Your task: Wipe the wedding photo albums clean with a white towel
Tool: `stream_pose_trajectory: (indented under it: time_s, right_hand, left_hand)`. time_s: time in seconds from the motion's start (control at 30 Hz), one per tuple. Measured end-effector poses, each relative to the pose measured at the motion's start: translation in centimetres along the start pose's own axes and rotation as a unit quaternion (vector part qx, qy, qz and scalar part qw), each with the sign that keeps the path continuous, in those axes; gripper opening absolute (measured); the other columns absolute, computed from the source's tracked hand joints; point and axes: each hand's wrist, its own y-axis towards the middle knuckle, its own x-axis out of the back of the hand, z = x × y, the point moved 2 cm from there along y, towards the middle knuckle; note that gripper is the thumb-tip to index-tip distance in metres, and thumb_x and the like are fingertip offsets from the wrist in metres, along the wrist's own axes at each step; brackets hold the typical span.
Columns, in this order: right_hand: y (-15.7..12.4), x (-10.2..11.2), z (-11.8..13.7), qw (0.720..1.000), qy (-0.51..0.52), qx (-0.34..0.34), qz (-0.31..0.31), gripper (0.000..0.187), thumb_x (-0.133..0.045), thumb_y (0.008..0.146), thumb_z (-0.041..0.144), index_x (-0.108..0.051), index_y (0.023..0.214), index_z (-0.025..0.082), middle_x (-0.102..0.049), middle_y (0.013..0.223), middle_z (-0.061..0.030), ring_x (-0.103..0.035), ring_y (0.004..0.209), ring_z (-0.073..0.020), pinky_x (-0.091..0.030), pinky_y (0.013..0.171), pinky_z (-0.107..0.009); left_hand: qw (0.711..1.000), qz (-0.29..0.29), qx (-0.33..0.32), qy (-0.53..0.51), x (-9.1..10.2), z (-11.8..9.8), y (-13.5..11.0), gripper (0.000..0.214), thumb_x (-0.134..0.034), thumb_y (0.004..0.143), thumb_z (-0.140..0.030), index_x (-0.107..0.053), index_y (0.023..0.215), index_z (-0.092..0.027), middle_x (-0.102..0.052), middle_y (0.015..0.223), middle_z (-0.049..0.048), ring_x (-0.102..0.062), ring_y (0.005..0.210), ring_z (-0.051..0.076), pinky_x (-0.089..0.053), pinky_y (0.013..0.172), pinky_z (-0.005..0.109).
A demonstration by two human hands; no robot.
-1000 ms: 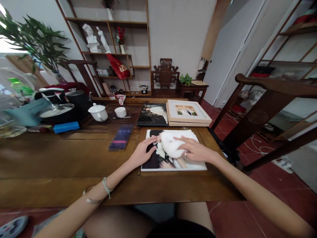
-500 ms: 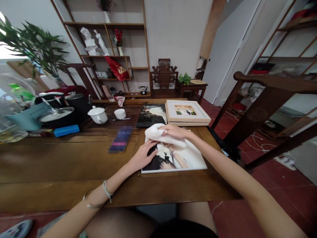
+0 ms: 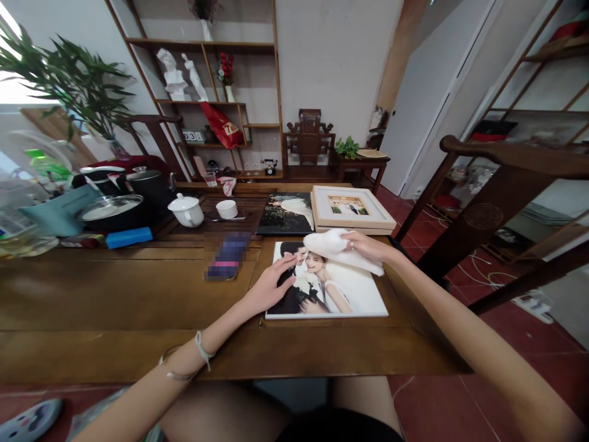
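A large photo print (image 3: 350,294) of a couple lies flat on the wooden table (image 3: 115,301) in front of me. My left hand (image 3: 271,283) rests on the print's left edge with its fingers stretched flat. My right hand (image 3: 368,245) is closed on a crumpled white cloth (image 3: 338,248) and presses it on the print's far right part. A ring shows on one right finger.
Beyond the print lie a dark photo album (image 3: 286,213) and a cream framed picture (image 3: 350,209). A phone (image 3: 227,256) lies left of the print. A white teapot (image 3: 186,210), cup (image 3: 227,209), pots and a blue box (image 3: 129,237) stand at the left. A dark wooden chair (image 3: 497,202) is on the right.
My right hand swept the cloth from the print's middle up to its far edge, then to the far right, uncovering the faces. My left hand stayed on the left edge.
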Motion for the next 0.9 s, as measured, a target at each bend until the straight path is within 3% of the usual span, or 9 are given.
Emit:
stream_pose_trajectory:
  time_s: [0.1, 0.2, 0.3, 0.43, 0.53, 0.7, 0.8, 0.9]
  right_hand:
    - [-2.1, 0.1, -0.6, 0.999, -0.028, -0.027, -0.024, 0.036, -0.038, 0.074, 0.012, -0.067, 0.096, 0.014, -0.066, 0.111, -0.0089, -0.057, 0.105, -0.0274, -0.041, 0.094, -0.044]
    - [-4.2, -1.3, 0.7, 0.995, -0.083, -0.038, -0.036, 0.039, -0.042, 0.076, 0.015, -0.066, 0.107, 0.016, -0.06, 0.125, -0.0113, -0.046, 0.123, -0.0305, -0.034, 0.102, -0.05]
    - [-6.1, -3.7, 4.1, 0.985, -0.17, 0.022, 0.003, 0.039, -0.044, 0.076, 0.013, -0.068, 0.107, 0.018, -0.049, 0.139, -0.0109, -0.033, 0.135, -0.0282, -0.028, 0.107, -0.05]
    - [-7.3, -5.7, 7.9, 0.974, -0.19, 0.103, 0.071, 0.034, -0.049, 0.074, 0.012, -0.07, 0.1, 0.019, -0.052, 0.136, -0.0109, -0.035, 0.135, -0.0245, -0.025, 0.111, -0.047]
    - [-6.0, -5.9, 7.8, 0.972, -0.204, 0.104, 0.048, 0.034, -0.051, 0.076, 0.014, -0.069, 0.103, 0.019, -0.054, 0.133, -0.0122, -0.036, 0.134, -0.025, -0.027, 0.11, -0.046]
    - [-1.9, -5.4, 5.3, 0.964, -0.237, 0.117, -0.019, 0.033, -0.056, 0.077, 0.019, -0.067, 0.109, 0.016, -0.051, 0.135, -0.0159, -0.038, 0.132, -0.0293, -0.03, 0.106, -0.048]
    - [-0.3, -5.2, 4.9, 0.962, -0.237, 0.134, -0.015, 0.036, -0.055, 0.077, 0.015, -0.066, 0.111, 0.016, -0.043, 0.143, -0.0146, -0.032, 0.136, -0.0286, -0.028, 0.106, -0.05]
    - [-0.4, -5.3, 5.2, 0.964, -0.237, 0.122, 0.008, 0.037, -0.052, 0.076, 0.012, -0.065, 0.11, 0.016, -0.05, 0.137, -0.0146, -0.028, 0.138, -0.0284, -0.025, 0.108, -0.053]
  left_hand:
    - [1.0, -0.01, 0.003, -0.002, -0.2, 0.1, -0.1, 0.042, -0.046, 0.091, -0.031, -0.051, 0.131, -0.02, -0.048, 0.141, 0.0088, -0.039, 0.135, 0.024, -0.029, 0.112, 0.048]
    - [1.0, -0.016, 0.009, 0.01, -0.5, 0.1, -0.2, 0.043, -0.044, 0.091, -0.03, -0.049, 0.132, -0.017, -0.047, 0.141, 0.0109, -0.037, 0.135, 0.024, -0.028, 0.113, 0.048]
    - [1.0, -0.024, 0.003, 0.011, -0.5, 0.0, -0.2, 0.041, -0.042, 0.092, -0.027, -0.05, 0.131, -0.017, -0.049, 0.14, 0.0104, -0.038, 0.135, 0.024, -0.028, 0.113, 0.048]
    - [0.999, -0.038, -0.005, 0.0, -0.5, 0.1, -0.1, 0.04, -0.035, 0.093, -0.023, -0.053, 0.128, -0.017, -0.053, 0.136, 0.0101, -0.041, 0.133, 0.023, -0.028, 0.113, 0.049]
    - [0.999, -0.046, -0.004, -0.002, -0.4, 0.2, -0.1, 0.039, -0.034, 0.093, -0.022, -0.054, 0.126, -0.017, -0.053, 0.136, 0.0099, -0.044, 0.131, 0.022, -0.03, 0.113, 0.047]
    - [0.999, -0.044, -0.005, -0.001, -0.4, 0.3, -0.1, 0.039, -0.034, 0.093, -0.023, -0.054, 0.125, -0.017, -0.054, 0.135, 0.0099, -0.044, 0.131, 0.022, -0.032, 0.112, 0.046]
    - [0.999, -0.042, -0.003, 0.004, -0.4, 0.4, -0.1, 0.039, -0.033, 0.094, -0.023, -0.054, 0.125, -0.017, -0.054, 0.135, 0.011, -0.045, 0.13, 0.023, -0.032, 0.112, 0.047]
    - [0.999, -0.039, -0.002, 0.007, -0.4, 0.6, -0.1, 0.039, -0.033, 0.093, -0.023, -0.054, 0.125, -0.015, -0.053, 0.135, 0.0124, -0.044, 0.131, 0.023, -0.032, 0.112, 0.048]
